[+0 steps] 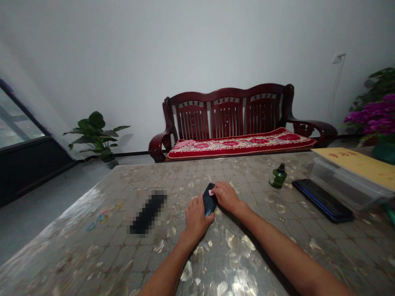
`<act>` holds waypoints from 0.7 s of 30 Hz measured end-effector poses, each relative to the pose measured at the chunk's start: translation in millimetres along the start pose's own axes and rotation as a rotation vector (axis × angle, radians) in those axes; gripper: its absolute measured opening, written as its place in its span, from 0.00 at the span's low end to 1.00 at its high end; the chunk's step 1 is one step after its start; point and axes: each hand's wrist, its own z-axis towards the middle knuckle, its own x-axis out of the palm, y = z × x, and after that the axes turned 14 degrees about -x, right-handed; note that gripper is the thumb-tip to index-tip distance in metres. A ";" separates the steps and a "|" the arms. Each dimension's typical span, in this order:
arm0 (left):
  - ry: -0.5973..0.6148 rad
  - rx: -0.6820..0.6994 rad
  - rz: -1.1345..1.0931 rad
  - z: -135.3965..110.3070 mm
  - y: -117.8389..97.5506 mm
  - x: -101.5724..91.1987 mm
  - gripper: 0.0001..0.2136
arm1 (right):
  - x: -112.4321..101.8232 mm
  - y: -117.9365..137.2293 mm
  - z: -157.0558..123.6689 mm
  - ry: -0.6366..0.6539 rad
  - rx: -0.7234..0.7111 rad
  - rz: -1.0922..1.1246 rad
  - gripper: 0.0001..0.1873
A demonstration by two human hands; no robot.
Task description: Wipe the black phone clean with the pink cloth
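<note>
A dark phone [209,204] lies on the patterned table cover in front of me, its glossy blue-black face up. My left hand [196,215] grips it by its left side and near end, thumb across the lower corner. At the phone's far end, my right hand [226,197] pinches a small pink piece [211,192] against the surface. Whether that piece is cloth, paper or a sticker is too small to tell. The right fingertips are partly hidden by the hand itself.
Left of my hands is a pixelated dark oblong [148,213], near several coloured bands [103,216]. To the right stand a green bottle [278,177], a larger phone [322,200] and a clear plastic box [341,181] under a yellow sheet [358,164]. A wooden bench [226,113] stands beyond the table [123,259].
</note>
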 end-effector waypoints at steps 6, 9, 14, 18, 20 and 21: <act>-0.002 0.028 -0.049 5.3 4.9 3.1 0.37 | -0.4 6.8 -6.1 -0.038 0.051 0.023 0.15; 0.011 0.059 -0.085 7.6 7.3 2.5 0.39 | 3.7 18.2 -6.4 -0.016 -0.063 0.123 0.14; 0.024 0.104 -0.085 7.5 10.5 0.5 0.36 | 7.9 17.4 5.0 -0.014 -0.080 0.516 0.11; -0.021 0.094 -0.135 6.8 10.6 5.6 0.30 | 9.6 8.3 9.2 -0.077 -0.060 0.767 0.09; -0.078 0.099 -0.163 8.0 9.4 8.2 0.28 | 10.5 2.4 9.7 -0.096 -0.048 0.796 0.09; -0.104 0.113 -0.174 9.1 8.6 8.7 0.26 | 11.2 -1.6 10.1 -0.106 -0.023 0.800 0.09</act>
